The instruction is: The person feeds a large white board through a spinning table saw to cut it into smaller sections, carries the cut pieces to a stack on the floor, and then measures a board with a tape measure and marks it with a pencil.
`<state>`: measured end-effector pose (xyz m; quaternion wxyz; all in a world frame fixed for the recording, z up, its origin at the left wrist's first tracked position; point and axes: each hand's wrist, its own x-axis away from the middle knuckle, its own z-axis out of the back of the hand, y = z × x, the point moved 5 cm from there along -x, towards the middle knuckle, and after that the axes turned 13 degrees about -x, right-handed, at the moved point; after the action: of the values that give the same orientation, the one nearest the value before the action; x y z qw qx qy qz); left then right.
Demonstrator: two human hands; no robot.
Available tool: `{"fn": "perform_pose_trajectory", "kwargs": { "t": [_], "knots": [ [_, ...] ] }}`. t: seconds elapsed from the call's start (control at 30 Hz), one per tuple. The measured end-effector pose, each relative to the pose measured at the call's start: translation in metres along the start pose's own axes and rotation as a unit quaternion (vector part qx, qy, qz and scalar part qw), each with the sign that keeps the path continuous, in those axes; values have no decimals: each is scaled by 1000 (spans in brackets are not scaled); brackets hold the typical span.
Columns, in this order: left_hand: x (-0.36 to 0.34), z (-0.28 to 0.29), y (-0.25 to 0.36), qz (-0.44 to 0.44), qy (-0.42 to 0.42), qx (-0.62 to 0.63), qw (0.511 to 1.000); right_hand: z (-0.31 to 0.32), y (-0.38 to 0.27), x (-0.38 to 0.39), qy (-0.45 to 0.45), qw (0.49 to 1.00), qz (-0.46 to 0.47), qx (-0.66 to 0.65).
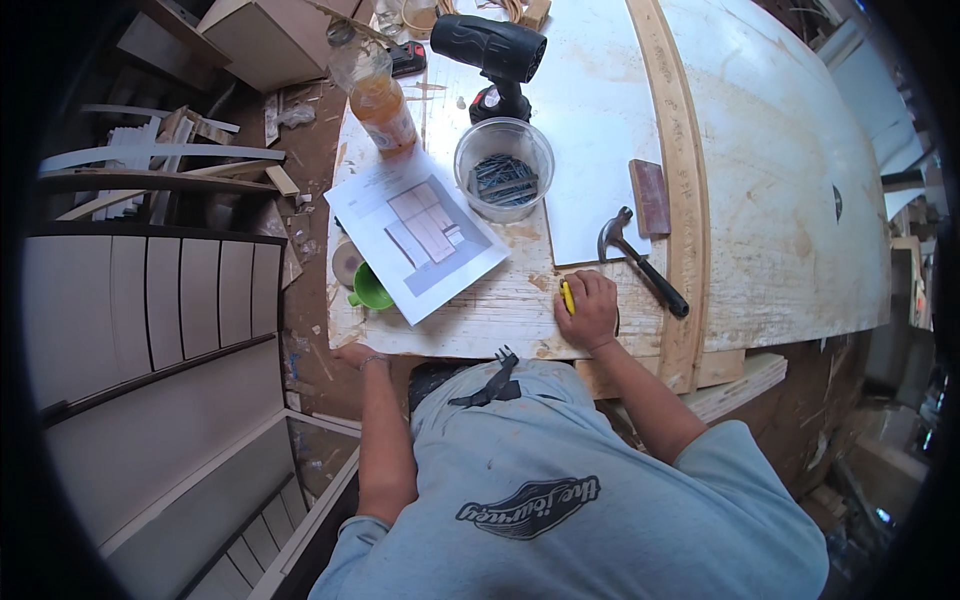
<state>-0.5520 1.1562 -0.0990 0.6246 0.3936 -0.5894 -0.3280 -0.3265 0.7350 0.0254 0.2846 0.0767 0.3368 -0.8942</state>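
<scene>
My right hand (590, 308) rests on the white worktable (465, 325) near its front edge, fingers closed over a small yellow and black tool (568, 297), by its look a tape measure, mostly hidden under the palm. Just right of that hand lies a claw hammer (650, 268) with a black handle. My left hand (358, 355) is at the table's front left corner; its fingers are mostly hidden. Between and beyond the hands a printed sheet with a cabinet drawing (425, 240) overlaps a green cup (372, 290). Behind the sheet stands a clear tub (503, 150) of dark screws.
A cordless drill (490, 50) stands behind the tub, beside a bottle of orange liquid (380, 105). A long wooden strip (685, 190) crosses the table on the right, near a reddish block (650, 198). Pale panelled cabinetry (160, 300) stands at the left.
</scene>
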Motion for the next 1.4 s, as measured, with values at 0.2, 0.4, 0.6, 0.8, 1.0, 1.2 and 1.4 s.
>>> {"fn": "perform_pose_trajectory", "kwargs": {
  "t": [0.2,0.4,0.6,0.8,1.0,1.2,1.4],
  "knots": [
    [-8,-7,-2,38,-130,44,990,-5,-3,4,22,999,-19,28],
    [32,-6,-4,165,-229,6,959,-5,1,11,73,994,-52,68],
    [-2,8,-64,265,-249,-89,927,4,10,12,99,989,-101,36],
    [-60,66,-93,51,-383,-593,707,5,9,11,109,990,-74,-40],
    [-5,67,-93,11,-425,-704,569,20,10,17,157,984,-67,-41],
    [96,17,-99,-24,-527,-747,405,16,19,30,154,981,-108,-52],
    [69,-13,-163,-317,-560,-763,63,18,1,43,95,983,-155,5]
  ]
}}
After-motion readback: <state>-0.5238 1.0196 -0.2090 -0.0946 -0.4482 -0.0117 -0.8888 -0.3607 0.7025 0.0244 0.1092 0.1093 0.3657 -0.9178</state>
